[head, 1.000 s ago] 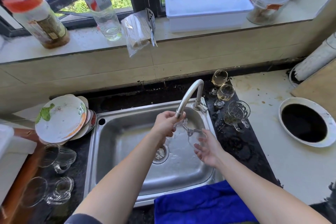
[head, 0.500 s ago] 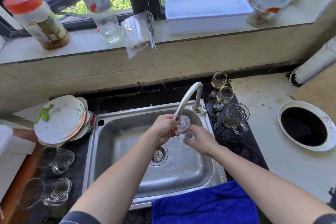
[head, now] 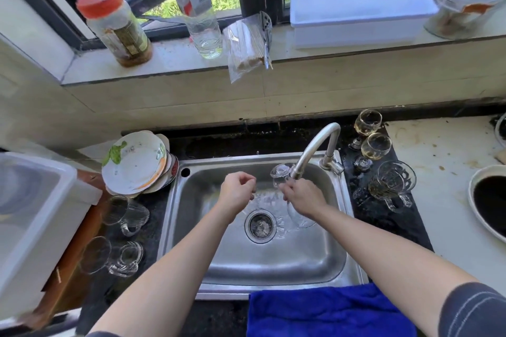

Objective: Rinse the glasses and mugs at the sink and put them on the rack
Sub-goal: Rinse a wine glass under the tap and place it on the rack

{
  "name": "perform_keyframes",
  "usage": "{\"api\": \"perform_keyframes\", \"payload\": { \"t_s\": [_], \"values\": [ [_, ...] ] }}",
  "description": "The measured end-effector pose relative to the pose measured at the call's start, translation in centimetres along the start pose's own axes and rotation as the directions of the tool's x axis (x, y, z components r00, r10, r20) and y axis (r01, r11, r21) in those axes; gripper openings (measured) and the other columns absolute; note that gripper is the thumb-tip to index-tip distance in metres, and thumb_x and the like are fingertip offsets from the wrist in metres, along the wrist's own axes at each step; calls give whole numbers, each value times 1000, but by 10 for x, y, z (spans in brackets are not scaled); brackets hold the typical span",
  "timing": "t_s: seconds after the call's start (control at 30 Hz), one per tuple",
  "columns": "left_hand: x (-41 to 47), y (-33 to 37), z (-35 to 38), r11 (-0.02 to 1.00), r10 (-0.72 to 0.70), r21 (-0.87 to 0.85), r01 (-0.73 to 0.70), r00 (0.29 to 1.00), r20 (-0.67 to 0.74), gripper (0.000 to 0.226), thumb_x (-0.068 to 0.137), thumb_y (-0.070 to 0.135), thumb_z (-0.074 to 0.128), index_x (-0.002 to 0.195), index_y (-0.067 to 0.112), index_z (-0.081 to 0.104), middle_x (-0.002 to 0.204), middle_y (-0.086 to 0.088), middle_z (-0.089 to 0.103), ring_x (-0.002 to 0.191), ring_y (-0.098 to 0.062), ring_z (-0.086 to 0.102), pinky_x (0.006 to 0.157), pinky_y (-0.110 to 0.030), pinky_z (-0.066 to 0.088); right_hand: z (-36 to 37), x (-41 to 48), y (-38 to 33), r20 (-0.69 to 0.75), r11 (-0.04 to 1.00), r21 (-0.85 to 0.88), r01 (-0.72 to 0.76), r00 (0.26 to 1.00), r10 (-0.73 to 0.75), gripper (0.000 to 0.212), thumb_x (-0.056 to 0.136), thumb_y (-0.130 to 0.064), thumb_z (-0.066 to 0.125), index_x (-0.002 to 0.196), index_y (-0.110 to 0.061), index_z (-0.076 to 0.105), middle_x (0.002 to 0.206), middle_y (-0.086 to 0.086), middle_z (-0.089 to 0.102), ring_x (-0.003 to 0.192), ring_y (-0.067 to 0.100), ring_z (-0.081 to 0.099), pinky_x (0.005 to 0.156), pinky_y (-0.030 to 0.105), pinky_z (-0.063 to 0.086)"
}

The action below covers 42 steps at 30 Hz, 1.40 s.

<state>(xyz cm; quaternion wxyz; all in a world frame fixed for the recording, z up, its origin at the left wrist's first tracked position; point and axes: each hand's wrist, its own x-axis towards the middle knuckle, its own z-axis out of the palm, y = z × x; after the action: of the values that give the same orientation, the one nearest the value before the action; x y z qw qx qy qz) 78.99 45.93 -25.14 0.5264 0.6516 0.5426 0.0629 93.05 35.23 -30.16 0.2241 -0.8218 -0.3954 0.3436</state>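
Over the steel sink (head: pixel 339 249), my right hand (head: pixel 302 197) grips a clear stemmed glass (head: pixel 301 217) by its stem. The glass is tipped, with its foot up by the tap spout (head: pixel 315 150) and its bowl hanging below my hand. My left hand (head: pixel 236 191) hovers just left of it with curled fingers, holding nothing. Two stemmed glasses (head: pixel 376 146) with yellowish dregs and a patterned glass mug (head: pixel 393 183) stand right of the sink. Clear glass mugs (head: pixel 124 213) lie on the counter to the left.
A stack of dirty plates (head: pixel 134 163) leans at the sink's back left corner. A white plastic tub (head: pixel 32 230) sits at far left. A blue cloth (head: pixel 328 312) hangs over the front edge. Bottles, a jar and a white box line the windowsill.
My left hand has let go of the glass and drawn back to the left. My right hand has tipped the glass, so its bowl now hangs low and its foot points up.
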Motion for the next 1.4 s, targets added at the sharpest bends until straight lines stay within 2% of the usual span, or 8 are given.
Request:
{"api": "perform_keyframes", "payload": {
  "t_s": [0.13,0.47,0.57,0.7,0.9,1.13,1.3,1.4],
  "values": [
    [-4,-12,-18,999,-11,50,9,999,34,16,88,8,48,87,13,63,72,-6,63,58,-17,56,54,-26,41,3,1,-12,16,989,116,-89,996,88,37,97,-35,47,72,-15,65,68,-9,60,76,21,59,68,33,43],
    [4,-43,-30,932,101,310,-188,955,278,14,88,13,51,82,13,64,78,-10,69,65,-22,62,65,-32,52,39,-64,-3,-184,847,438,-300,893,411,10,90,-27,64,91,-17,66,87,5,68,80,25,62,69,31,50],
    [-5,-43,-19,887,140,366,-282,919,369,15,86,15,51,85,13,66,87,-13,71,82,-30,67,76,-38,55,44,-96,-2,-271,784,550,-290,825,495,15,88,-28,69,78,-19,64,70,-1,62,62,16,53,49,24,35],
    [-27,-35,10,810,189,413,-417,851,491,18,87,16,51,89,12,69,89,-14,72,83,-30,69,75,-35,57,41,-145,2,-353,711,659,-244,734,580,34,83,-45,71,71,-14,64,63,-4,59,59,15,55,55,30,45],
    [-82,-20,70,648,252,417,-638,695,673,16,86,12,48,77,11,61,82,-18,70,68,-27,63,65,-37,53,37,-241,17,-464,679,719,-146,626,626,44,89,-29,67,51,-21,48,41,-13,43,41,3,37,48,24,29],
    [-202,-23,155,476,272,330,-815,494,826,18,84,17,51,78,11,67,85,-15,71,85,-29,67,69,-30,47,60,-388,63,-508,615,776,-141,437,742,24,88,-29,68,66,-19,69,75,-2,75,83,17,72,82,36,53],
    [-323,-54,218,409,263,212,-888,337,904,23,81,16,48,60,17,57,72,-13,70,76,-33,69,62,-31,52,95,-522,101,-504,547,828,-121,265,822,22,87,-30,69,70,-17,70,74,-3,75,79,15,71,79,38,54],
    [-400,-82,253,361,211,135,-923,222,952,22,82,15,46,72,9,65,81,-16,71,80,-33,69,68,-34,53,120,-599,128,-507,529,837,-142,166,846,31,87,-30,68,57,-23,64,61,-10,67,67,9,63,73,34,50]
  ]
}}
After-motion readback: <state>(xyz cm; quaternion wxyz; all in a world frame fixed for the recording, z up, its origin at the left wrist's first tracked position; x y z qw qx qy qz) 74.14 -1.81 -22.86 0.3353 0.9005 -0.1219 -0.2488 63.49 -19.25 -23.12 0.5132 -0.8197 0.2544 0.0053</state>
